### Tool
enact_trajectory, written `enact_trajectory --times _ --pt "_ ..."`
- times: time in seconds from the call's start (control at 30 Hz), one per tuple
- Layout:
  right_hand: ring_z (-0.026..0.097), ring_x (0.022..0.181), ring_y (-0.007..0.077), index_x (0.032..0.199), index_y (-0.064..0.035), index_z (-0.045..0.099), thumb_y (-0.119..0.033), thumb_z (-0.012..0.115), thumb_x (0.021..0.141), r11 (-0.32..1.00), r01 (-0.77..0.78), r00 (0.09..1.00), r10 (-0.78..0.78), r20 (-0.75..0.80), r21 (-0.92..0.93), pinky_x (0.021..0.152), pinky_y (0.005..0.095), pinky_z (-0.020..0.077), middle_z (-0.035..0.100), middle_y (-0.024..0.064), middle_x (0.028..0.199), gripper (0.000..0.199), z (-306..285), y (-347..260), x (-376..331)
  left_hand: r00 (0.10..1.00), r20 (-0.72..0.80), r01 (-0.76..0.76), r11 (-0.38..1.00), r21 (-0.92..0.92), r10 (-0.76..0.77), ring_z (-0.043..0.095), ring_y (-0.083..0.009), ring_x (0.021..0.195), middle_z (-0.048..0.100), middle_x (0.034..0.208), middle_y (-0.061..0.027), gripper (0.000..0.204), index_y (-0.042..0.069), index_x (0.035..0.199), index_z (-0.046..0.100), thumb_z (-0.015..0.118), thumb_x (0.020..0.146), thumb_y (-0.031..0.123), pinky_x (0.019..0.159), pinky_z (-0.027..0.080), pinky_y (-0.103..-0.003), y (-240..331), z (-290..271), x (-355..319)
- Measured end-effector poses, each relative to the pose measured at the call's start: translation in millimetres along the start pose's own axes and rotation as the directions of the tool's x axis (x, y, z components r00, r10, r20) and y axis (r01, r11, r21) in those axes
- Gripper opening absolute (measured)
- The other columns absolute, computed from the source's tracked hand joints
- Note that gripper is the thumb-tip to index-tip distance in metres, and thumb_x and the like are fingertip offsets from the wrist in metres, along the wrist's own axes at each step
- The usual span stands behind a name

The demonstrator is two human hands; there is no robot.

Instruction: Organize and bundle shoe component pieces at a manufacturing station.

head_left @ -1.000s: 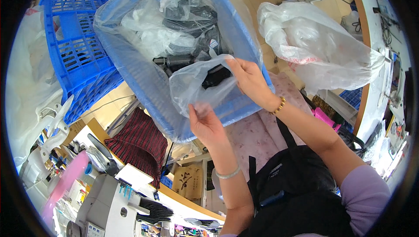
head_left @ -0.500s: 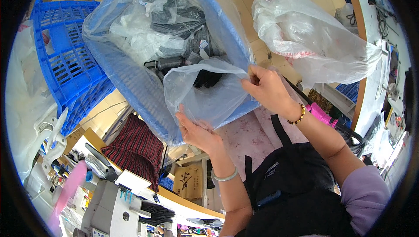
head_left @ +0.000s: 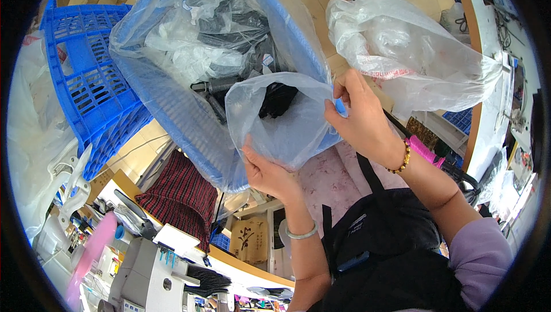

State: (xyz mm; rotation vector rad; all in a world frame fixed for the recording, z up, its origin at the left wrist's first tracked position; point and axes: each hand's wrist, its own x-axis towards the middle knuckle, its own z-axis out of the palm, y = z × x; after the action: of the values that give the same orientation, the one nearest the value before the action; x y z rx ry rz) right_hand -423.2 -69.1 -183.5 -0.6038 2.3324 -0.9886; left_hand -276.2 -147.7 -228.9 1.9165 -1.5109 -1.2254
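Observation:
A clear plastic bag (head_left: 241, 118) is spread with its mouth wide, over the near end of a blue bin (head_left: 298, 30). Something black (head_left: 278, 101) lies inside it; its kind is not clear. My left hand (head_left: 268, 175) grips the bag's near left edge between thumb and fingers. On the other side, my right hand (head_left: 366, 121) pinches the rim, thumb against bent fingers. A small patch of blue shows between those fingers; I cannot tell what it is. Within the plastic-lined bin lie crumpled clear bags (head_left: 189, 48) and dark wrapped bundles (head_left: 238, 30).
At the left stands a blue slatted crate (head_left: 92, 82). A bulging translucent sack (head_left: 396, 48) hangs at the right beside a table edge. A white sewing machine (head_left: 155, 277) is at lower left, near a dark red striped cloth (head_left: 181, 197).
Both hands have shifted slightly to the right with the bag. My right hand has risen a little, and the bag's mouth is rounder, showing more of the black contents.

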Motion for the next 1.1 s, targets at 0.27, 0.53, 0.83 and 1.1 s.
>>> enact_trajectory --times 0.27,0.53,0.83,1.1 --pt "0.059 0.085 0.0266 0.083 -0.0007 0.060 -0.011 0.058 0.077 0.833 0.548 0.699 -0.402 0.592 -0.081 0.073 0.0351 0.0472 0.060 0.0134 0.088 0.013 37.4 29.3 4.6 0.999 0.014 0.051 0.999 0.018 -0.051 0.030 -0.0038 0.044 0.040 0.053 0.0038 0.037 -0.001 0.111 0.060 0.037 0.098 0.026 0.040 0.023 -0.022 19.5 4.4 -17.8" --pt "0.063 0.076 0.0304 0.085 0.0003 0.063 -0.013 0.052 0.080 0.895 0.427 0.397 -0.060 0.916 -0.127 0.073 0.0380 0.0483 0.065 0.0136 0.077 0.018 28.4 44.8 -0.2 0.997 -0.072 -0.013 0.997 0.072 0.018 0.043 -0.0075 0.048 0.045 0.051 -0.0009 0.030 -0.002 0.095 0.063 0.041 0.096 0.019 0.045 0.030 -0.024 8.4 -9.9 -5.0" --pt "0.054 0.098 0.0317 0.107 0.0001 0.054 -0.007 0.055 0.078 0.869 0.484 0.856 -0.495 -0.153 -0.102 0.085 0.0382 0.0431 0.055 0.0168 0.105 0.031 60.0 10.3 167.5 0.939 0.330 0.077 0.995 0.071 -0.096 0.039 -0.0082 0.069 0.044 0.071 0.0005 0.023 -0.001 0.073 0.052 0.047 0.091 0.013 0.064 0.035 -0.023 -51.1 -88.3 -9.4" --pt "0.049 0.099 0.0271 0.105 -0.0096 0.057 -0.019 0.062 0.075 0.318 0.373 0.858 -0.476 0.193 -0.872 0.082 0.0378 0.0389 0.054 0.0099 0.100 0.031 83.2 19.7 289.6 0.774 0.551 0.008 0.875 0.484 -0.312 0.055 -0.0207 0.065 0.055 0.070 -0.0110 0.029 0.001 0.112 0.050 0.050 0.091 0.022 0.062 0.043 -0.034 -58.0 -49.8 5.3"
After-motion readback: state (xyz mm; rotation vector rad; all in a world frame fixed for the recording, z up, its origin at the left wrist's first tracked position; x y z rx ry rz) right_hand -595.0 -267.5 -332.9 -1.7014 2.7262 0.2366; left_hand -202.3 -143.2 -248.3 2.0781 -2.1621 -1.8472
